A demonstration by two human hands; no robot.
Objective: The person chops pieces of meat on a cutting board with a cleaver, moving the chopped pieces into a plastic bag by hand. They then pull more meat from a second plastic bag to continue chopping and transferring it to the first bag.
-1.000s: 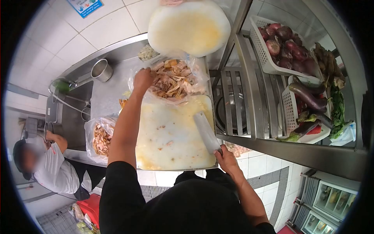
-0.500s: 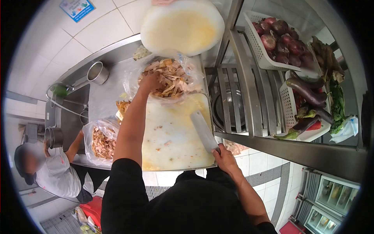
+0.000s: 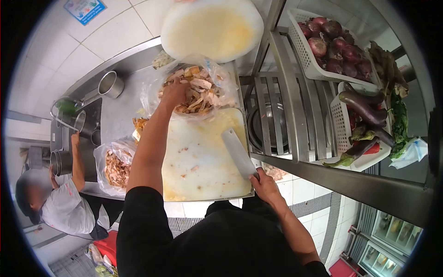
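Head view, only view on record.

Your left hand [image 3: 174, 93] reaches forward across the board [image 3: 203, 157] and sits in the mouth of the bag [image 3: 196, 90] of cut meat. The fingers curl down onto the near-left part of the pile; whether they pinch a piece or only press on it, you cannot tell, since the back of the hand hides the tips. The bulk of the meat lies just ahead and to the right of those fingers, inside the plastic. The bag rests touching the far edge of the board.

Your right hand [image 3: 264, 183] is clenched around the handle of the cleaver [image 3: 237, 152] at the near-right corner of the board. The blade lies flat on the board. Its long axis runs from your fingers forward and to the left, pointing toward the bag. The blade tip stops well short of the bag, with bare board between.

Key relation: the left hand is the one at the meat; the right hand is well apart from it, back at the near edge.

Left of your left forearm, a second bag [image 3: 114, 167] of shreds sits beside the board. Beyond the first bag, a round board [image 3: 210, 30] leans upright. Another person [image 3: 55, 203] stands at the sink [image 3: 87, 129], far left, hands well apart from yours.
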